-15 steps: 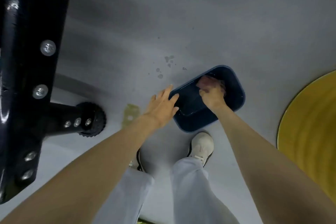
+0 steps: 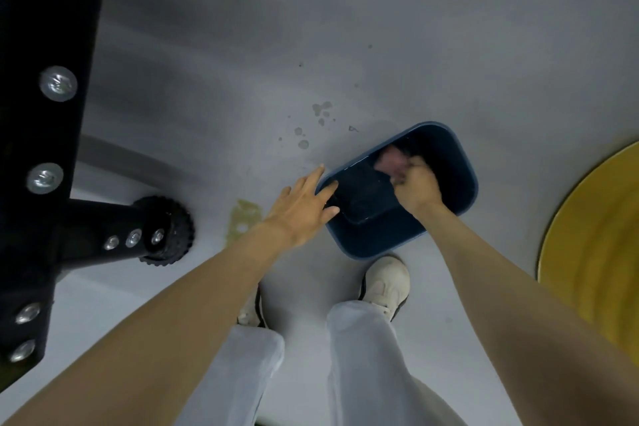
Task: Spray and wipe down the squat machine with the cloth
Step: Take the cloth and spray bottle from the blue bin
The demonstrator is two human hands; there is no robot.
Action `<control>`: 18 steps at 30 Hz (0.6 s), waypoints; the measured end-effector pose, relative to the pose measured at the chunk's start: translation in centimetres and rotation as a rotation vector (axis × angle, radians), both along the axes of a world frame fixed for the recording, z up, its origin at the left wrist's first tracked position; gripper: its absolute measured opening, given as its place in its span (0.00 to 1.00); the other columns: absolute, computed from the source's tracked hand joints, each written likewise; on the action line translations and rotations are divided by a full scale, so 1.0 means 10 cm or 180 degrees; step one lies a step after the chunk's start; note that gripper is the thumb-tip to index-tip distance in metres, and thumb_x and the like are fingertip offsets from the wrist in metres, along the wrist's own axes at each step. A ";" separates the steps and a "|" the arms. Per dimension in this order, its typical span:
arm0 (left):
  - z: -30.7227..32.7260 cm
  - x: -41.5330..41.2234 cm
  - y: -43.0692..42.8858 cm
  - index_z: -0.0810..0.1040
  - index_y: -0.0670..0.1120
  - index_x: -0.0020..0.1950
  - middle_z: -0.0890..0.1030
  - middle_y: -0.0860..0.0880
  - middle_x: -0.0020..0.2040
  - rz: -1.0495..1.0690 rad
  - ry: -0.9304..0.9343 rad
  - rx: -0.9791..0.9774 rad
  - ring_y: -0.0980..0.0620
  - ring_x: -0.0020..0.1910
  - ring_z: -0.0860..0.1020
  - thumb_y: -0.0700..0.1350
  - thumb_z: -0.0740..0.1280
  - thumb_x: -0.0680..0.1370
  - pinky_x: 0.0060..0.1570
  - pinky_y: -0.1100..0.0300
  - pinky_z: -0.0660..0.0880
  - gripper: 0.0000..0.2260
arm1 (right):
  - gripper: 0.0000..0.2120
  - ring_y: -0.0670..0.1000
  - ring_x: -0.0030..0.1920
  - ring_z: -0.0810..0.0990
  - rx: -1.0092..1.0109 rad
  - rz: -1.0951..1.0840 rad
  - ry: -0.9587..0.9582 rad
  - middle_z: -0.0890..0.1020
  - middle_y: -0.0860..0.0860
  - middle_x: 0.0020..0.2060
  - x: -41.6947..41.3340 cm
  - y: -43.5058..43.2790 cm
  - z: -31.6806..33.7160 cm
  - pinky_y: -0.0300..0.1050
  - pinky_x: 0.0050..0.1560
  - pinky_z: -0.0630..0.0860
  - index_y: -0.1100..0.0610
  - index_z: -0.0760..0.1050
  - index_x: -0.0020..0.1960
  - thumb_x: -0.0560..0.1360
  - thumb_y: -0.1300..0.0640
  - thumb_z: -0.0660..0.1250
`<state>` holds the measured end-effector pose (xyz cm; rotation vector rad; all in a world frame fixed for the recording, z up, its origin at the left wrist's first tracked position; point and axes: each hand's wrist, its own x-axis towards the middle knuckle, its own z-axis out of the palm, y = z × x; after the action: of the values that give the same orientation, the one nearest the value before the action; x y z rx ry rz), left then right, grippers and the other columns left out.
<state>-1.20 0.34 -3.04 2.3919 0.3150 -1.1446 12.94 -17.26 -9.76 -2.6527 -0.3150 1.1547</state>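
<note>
Floor [image 2: 380, 28] grey, spotted; cloth [image 2: 389, 159] in blue tub [image 2: 377, 242]

The pink cloth [image 2: 389, 162] is bunched, poking out beyond the right hand's [image 2: 416, 188] grip. The black, bolted squat machine [image 2: 45, 149] stands well left.

The grey floor [image 2: 380, 28] carries a dark blue tub [image 2: 373, 242] near the middle, with a white shoe [image 2: 383, 282] just beside its near wall. Small dark spots [image 2: 320, 111] dot the floor beyond the tub. A yellowish patch [image 2: 243, 221] lies to the tub's left, a yellow round area [image 2: 594, 228] covers the right edge, and the black squat machine [image 2: 41, 149] stands at the left.
</note>
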 end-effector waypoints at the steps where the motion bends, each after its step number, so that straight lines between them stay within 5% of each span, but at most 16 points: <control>1: 0.06 -0.02 -0.01 0.54 0.50 0.78 0.43 0.47 0.78 0.0000 -0.0067 0.0019 0.45 0.76 0.50 0.56 0.52 0.82 0.73 0.46 0.56 0.25 | 0.12 0.58 0.52 0.77 0.0217 -0.0367 -0.0002 0.75 0.56 0.50 -0.04 -0.03 0.11 0.50 0.56 0.74 0.68 0.77 0.53 0.76 0.60 0.65; 4: 0.34 -0.01 -0.07 0.56 0.49 0.78 0.43 0.45 0.78 -0.0038 -0.0307 0.0258 0.44 0.76 0.47 0.55 0.52 0.83 0.73 0.46 0.54 0.24 | 0.12 0.52 0.47 0.76 0.0661 -0.1655 0.0224 0.78 0.56 0.50 -0.15 -0.02 0.64 0.42 0.48 0.72 0.68 0.80 0.49 0.77 0.59 0.66; 8: 1.00 0.10 -0.18 0.55 0.47 0.78 0.45 0.43 0.78 0.0096 -0.0352 0.0320 0.45 0.76 0.47 0.54 0.51 0.83 0.73 0.48 0.54 0.24 | 0.13 0.54 0.50 0.80 0.1410 -0.3998 0.1400 0.83 0.54 0.49 -0.37 -0.01 1.47 0.48 0.53 0.77 0.62 0.81 0.41 0.77 0.53 0.67; 11: 1.40 0.19 -0.26 0.56 0.48 0.78 0.48 0.46 0.77 0.0457 -0.0239 -0.0050 0.47 0.75 0.50 0.55 0.51 0.83 0.73 0.50 0.57 0.25 | 0.17 0.57 0.52 0.81 0.1663 -0.4342 0.1784 0.83 0.58 0.51 -0.51 0.03 1.90 0.56 0.57 0.78 0.64 0.79 0.38 0.77 0.52 0.66; 15: 1.97 0.34 -0.30 0.63 0.46 0.74 0.64 0.47 0.71 0.1472 -0.0174 -0.0716 0.49 0.70 0.64 0.56 0.57 0.81 0.67 0.52 0.65 0.24 | 0.18 0.55 0.48 0.80 0.1972 -0.4601 0.2166 0.82 0.58 0.48 -0.54 0.19 2.53 0.47 0.42 0.80 0.60 0.75 0.37 0.78 0.48 0.63; 18: 2.35 0.36 -0.25 0.68 0.46 0.71 0.76 0.47 0.61 0.2173 -0.0126 -0.1100 0.50 0.57 0.75 0.50 0.62 0.81 0.56 0.60 0.70 0.19 | 0.18 0.57 0.48 0.82 0.2243 -0.4733 0.2520 0.82 0.59 0.51 -0.56 0.33 2.85 0.53 0.51 0.77 0.60 0.77 0.42 0.78 0.46 0.62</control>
<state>2.43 -2.14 20.46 1.7820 0.7764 -0.7516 7.35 -13.98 18.71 -1.0326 0.9973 1.0145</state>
